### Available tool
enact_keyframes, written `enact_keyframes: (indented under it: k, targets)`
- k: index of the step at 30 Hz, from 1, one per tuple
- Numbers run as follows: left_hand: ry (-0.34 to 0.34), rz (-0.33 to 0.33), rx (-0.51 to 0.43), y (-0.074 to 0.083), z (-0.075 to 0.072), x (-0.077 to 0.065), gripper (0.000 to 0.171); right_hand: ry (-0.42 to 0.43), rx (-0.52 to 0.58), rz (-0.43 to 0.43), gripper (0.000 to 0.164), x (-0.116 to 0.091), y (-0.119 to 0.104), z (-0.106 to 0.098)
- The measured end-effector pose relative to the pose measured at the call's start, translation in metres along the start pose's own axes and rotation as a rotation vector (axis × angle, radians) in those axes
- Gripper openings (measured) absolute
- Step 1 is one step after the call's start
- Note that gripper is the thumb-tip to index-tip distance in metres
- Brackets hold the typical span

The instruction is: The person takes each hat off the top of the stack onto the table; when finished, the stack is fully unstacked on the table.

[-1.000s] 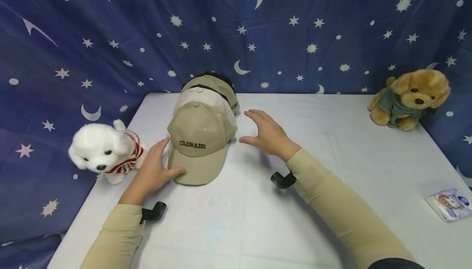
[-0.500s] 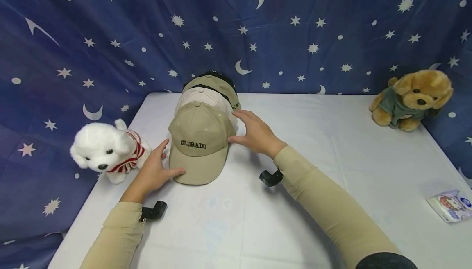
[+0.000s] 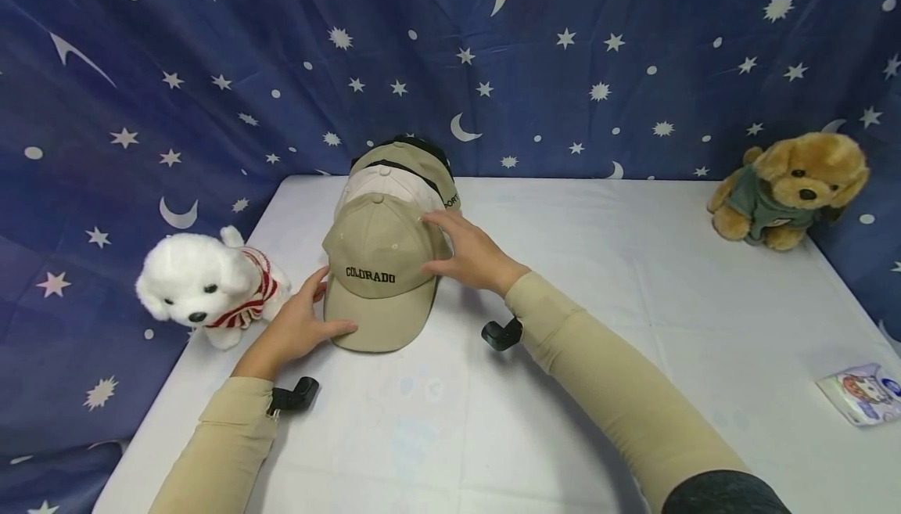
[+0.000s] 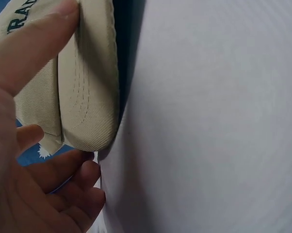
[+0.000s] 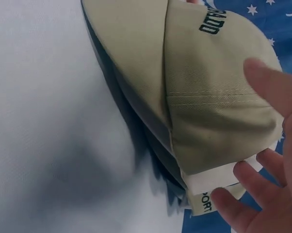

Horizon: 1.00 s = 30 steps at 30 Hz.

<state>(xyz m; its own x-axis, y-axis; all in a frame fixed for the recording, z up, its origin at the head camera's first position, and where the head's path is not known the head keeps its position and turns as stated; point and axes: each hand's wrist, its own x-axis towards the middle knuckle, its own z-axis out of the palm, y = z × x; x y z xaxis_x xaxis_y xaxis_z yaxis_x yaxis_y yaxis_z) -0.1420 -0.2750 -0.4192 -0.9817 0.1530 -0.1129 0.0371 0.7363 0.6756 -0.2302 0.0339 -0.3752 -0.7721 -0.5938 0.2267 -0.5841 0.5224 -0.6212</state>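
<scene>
A khaki baseball cap (image 3: 375, 244) lettered COLORADO fronts a nested row of caps, its brim toward me. Behind it show a cream cap (image 3: 349, 188) and another khaki cap (image 3: 422, 163) with black edging and partly hidden lettering. My left hand (image 3: 299, 328) is at the brim's left side, thumb over the brim (image 4: 90, 97) and loosely bent fingers beside its edge in the left wrist view. My right hand (image 3: 473, 254) spreads at the right of the crown. In the right wrist view its thumb overlaps the crown and its fingers lie near the lower edges of the caps.
A white plush dog (image 3: 186, 279) in a striped scarf sits left, close to my left hand. A brown plush dog (image 3: 795, 185) is at the back right. A small printed packet (image 3: 862, 394) lies on the white-covered table (image 3: 598, 389) at right. A starry blue curtain (image 3: 549, 68) stands behind.
My right hand has moved left, from beside the caps to the front cap's right side. My left hand stays almost in place at the brim. The caps have not visibly moved.
</scene>
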Motion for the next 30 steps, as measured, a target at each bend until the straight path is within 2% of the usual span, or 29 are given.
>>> enact_keyframes:
  k: [7,13,20,27,30]
  targets:
    - [-0.027,0.016,0.014,0.0004,-0.0013,0.0006,0.114,-0.016,0.037,-0.003,0.076,0.0027,-0.0001,0.0040]
    - [-0.043,-0.001,0.010,0.0035,-0.0020,0.0003,0.115,-0.028,0.040,0.013,0.077,0.0033,-0.0006,0.0074]
    - [-0.027,-0.009,-0.047,0.0053,-0.0001,0.0006,0.111,-0.021,0.053,0.039,0.075,0.0023,-0.0025,0.0092]
    - [-0.013,-0.002,-0.145,0.0046,-0.0011,-0.0023,0.107,-0.008,0.048,0.046,0.073,-0.0007,-0.0062,0.0081]
    - [-0.017,-0.007,-0.150,0.0056,-0.0030,-0.0044,0.106,0.007,0.047,0.035,0.072,-0.0030,-0.0085,0.0065]
